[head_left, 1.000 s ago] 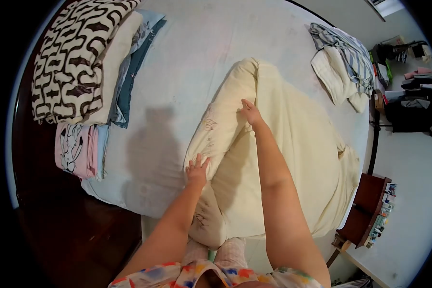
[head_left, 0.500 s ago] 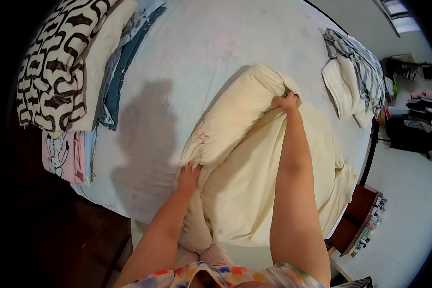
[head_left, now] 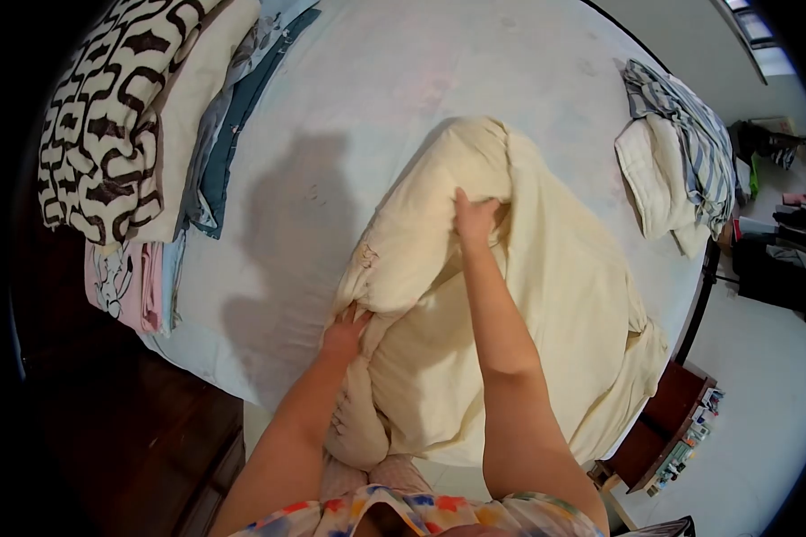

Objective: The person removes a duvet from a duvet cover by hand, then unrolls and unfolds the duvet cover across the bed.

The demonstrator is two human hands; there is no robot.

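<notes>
A cream comforter (head_left: 564, 295) lies at the near side of the bed, with a thick padded roll along its left and loose cloth spread to its right. Small embroidered marks show on the roll, whose lower end hangs over the bed's edge. My left hand (head_left: 345, 333) rests on the roll's lower part, fingers spread on the cloth. Higher up, my right hand (head_left: 476, 219) has its thumb on top of the roll and its other fingers curled into the fold, where their tips are hidden.
Folded bedding, with a black-and-white patterned blanket (head_left: 107, 116) on top, is stacked at the bed's left edge. A striped cloth (head_left: 690, 125) and a white folded cloth (head_left: 658, 174) lie at right. Beyond the pale bed sheet (head_left: 394, 54) stands a brown shelf (head_left: 658, 430) holding small items.
My right hand has moved left and toward me, from the comforter's far corner to the inner fold. Cloth at the far end has come over to the left. My left hand stays on the roll.
</notes>
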